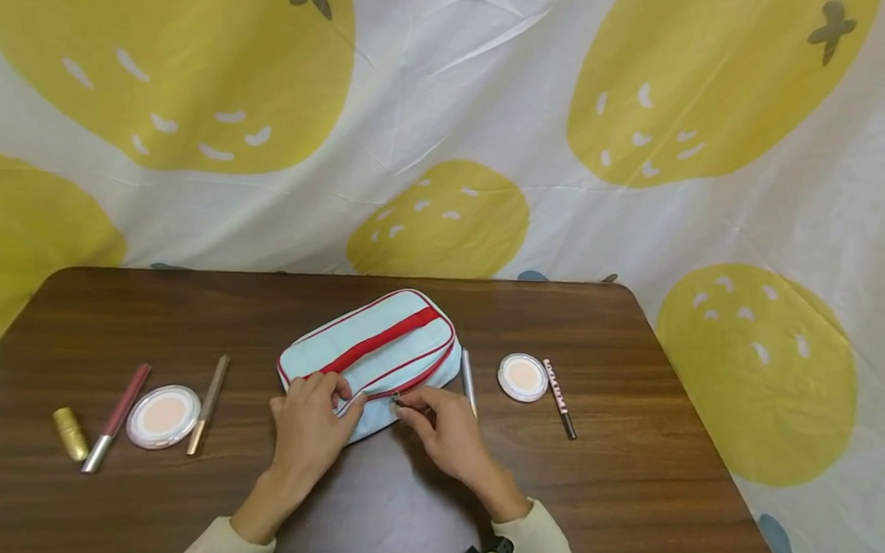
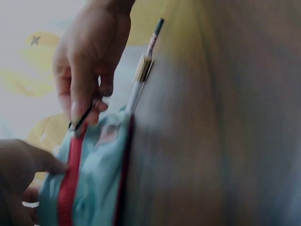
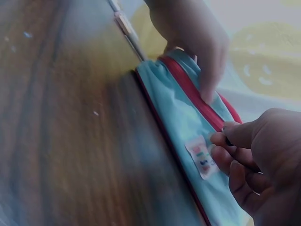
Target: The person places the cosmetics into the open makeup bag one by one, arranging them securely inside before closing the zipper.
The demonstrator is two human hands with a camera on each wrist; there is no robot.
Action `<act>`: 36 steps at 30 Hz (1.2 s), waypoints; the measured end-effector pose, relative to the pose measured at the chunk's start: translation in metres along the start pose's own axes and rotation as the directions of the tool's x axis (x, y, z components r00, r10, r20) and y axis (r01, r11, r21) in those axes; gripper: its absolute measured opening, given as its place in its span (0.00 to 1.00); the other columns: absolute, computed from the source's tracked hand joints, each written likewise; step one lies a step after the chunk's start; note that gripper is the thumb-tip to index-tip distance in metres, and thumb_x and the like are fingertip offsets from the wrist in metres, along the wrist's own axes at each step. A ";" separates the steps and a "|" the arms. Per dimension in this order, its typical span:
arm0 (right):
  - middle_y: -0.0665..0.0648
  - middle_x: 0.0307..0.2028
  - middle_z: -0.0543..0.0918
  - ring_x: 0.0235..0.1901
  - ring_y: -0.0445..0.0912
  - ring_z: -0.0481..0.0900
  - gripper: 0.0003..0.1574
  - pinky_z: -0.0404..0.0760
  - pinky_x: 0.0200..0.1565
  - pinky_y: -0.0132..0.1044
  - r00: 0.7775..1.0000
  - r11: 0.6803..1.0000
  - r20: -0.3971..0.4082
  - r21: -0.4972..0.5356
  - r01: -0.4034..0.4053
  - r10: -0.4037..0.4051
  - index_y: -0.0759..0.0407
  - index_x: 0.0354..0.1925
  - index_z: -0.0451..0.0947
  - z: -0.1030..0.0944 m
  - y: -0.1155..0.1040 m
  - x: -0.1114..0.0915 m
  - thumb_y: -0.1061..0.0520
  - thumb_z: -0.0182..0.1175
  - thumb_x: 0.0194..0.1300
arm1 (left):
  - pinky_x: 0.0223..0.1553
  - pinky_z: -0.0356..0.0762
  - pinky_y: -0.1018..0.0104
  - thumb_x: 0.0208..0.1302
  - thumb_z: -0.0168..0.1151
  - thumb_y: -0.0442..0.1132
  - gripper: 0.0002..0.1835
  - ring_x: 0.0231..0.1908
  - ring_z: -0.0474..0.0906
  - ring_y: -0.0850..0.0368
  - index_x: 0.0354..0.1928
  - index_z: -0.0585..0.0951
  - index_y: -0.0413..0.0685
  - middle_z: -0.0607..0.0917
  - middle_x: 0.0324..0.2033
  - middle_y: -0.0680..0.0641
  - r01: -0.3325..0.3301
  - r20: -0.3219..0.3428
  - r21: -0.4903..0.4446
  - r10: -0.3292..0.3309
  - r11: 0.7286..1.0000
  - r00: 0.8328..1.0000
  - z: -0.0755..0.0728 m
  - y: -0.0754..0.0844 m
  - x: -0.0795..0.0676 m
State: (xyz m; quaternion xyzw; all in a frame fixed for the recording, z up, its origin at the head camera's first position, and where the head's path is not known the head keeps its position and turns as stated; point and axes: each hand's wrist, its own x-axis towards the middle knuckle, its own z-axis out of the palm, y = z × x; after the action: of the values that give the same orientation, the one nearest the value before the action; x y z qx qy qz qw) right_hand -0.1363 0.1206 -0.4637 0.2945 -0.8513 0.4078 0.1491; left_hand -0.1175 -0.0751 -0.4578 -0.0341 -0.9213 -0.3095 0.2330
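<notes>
Pouch (image 1: 374, 348) is lying mostly beyond my hands, left hand (image 1: 309, 418) gripping it, right hand (image 1: 445, 431) pinching its zipper pull (image 1: 397, 399).

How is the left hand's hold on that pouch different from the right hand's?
The left hand grips the pouch's fabric, while the right hand pinches the dark zipper pull.
In the head view, the left hand sits further left along the pouch; the right hand is nearer its right end.
Both are bare and work close to the red zipper.
</notes>
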 end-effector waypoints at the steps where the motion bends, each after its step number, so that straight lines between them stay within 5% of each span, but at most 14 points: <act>1: 0.46 0.28 0.84 0.26 0.35 0.76 0.05 0.75 0.30 0.28 1.000 1.000 0.000 0.003 0.000 0.000 0.58 0.34 0.83 -0.001 0.001 0.000 0.62 0.69 0.57 | 0.30 0.61 0.47 0.50 0.73 0.44 0.14 0.31 0.71 0.45 0.26 0.75 0.49 0.74 0.23 0.50 -0.028 0.038 0.013 0.028 1.000 0.999 -0.003 -0.001 0.002; 4: 0.45 0.28 0.83 0.25 0.34 0.74 0.04 0.74 0.29 0.28 1.000 1.000 0.011 0.006 -0.003 0.002 0.56 0.34 0.83 -0.006 0.004 0.001 0.62 0.68 0.57 | 0.28 0.62 0.51 0.48 0.75 0.45 0.18 0.34 0.71 0.46 0.31 0.73 0.49 0.74 0.29 0.49 -0.153 0.167 0.029 0.146 0.988 0.975 -0.015 -0.007 0.007; 7: 0.44 0.27 0.83 0.24 0.34 0.73 0.02 0.73 0.27 0.28 1.000 1.000 0.015 0.007 -0.014 0.014 0.56 0.33 0.82 -0.011 0.006 0.003 0.60 0.67 0.59 | 0.29 0.65 0.54 0.42 0.79 0.40 0.22 0.37 0.71 0.50 0.34 0.74 0.50 0.73 0.33 0.51 -0.309 0.247 -0.052 0.312 0.950 0.917 -0.028 -0.020 0.015; 11: 0.44 0.26 0.82 0.22 0.35 0.73 0.03 0.73 0.25 0.30 0.999 0.999 0.010 0.022 -0.034 0.034 0.58 0.32 0.83 -0.019 0.009 0.003 0.59 0.66 0.61 | 0.35 0.69 0.54 0.36 0.81 0.33 0.25 0.41 0.71 0.54 0.38 0.78 0.52 0.74 0.38 0.53 -0.471 0.251 -0.185 0.504 0.863 0.826 -0.039 -0.046 0.024; 14: 0.45 0.26 0.82 0.22 0.36 0.72 0.03 0.73 0.24 0.30 0.999 0.998 0.024 0.032 -0.045 0.044 0.58 0.32 0.83 -0.022 0.011 0.003 0.59 0.66 0.61 | 0.37 0.69 0.53 0.35 0.80 0.30 0.28 0.45 0.71 0.54 0.42 0.80 0.55 0.76 0.41 0.53 -0.532 0.243 -0.202 0.568 0.822 0.786 -0.043 -0.061 0.028; 23: 0.45 0.25 0.82 0.21 0.38 0.73 0.02 0.72 0.24 0.28 0.999 0.999 0.030 0.020 -0.040 0.039 0.54 0.32 0.83 -0.025 0.011 0.005 0.61 0.67 0.59 | 0.44 0.67 0.51 0.33 0.78 0.27 0.27 0.47 0.72 0.54 0.40 0.82 0.56 0.78 0.42 0.52 -0.617 0.176 -0.224 0.654 0.755 0.736 -0.044 -0.072 0.033; 36: 0.45 0.25 0.82 0.22 0.35 0.73 0.02 0.72 0.24 0.28 0.999 0.999 0.011 0.003 -0.042 0.042 0.54 0.32 0.83 -0.026 0.014 0.005 0.61 0.67 0.59 | 0.41 0.67 0.53 0.35 0.75 0.27 0.22 0.42 0.73 0.55 0.36 0.82 0.54 0.79 0.36 0.55 -0.648 0.097 -0.219 0.677 0.730 0.730 -0.033 -0.072 0.032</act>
State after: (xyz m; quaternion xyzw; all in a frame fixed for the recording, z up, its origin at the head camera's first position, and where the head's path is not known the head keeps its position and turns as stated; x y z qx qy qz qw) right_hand -0.1481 0.1458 -0.4537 0.2788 -0.8575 0.4107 0.1353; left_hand -0.1478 -0.1549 -0.4604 -0.4073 -0.8345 -0.2789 0.2450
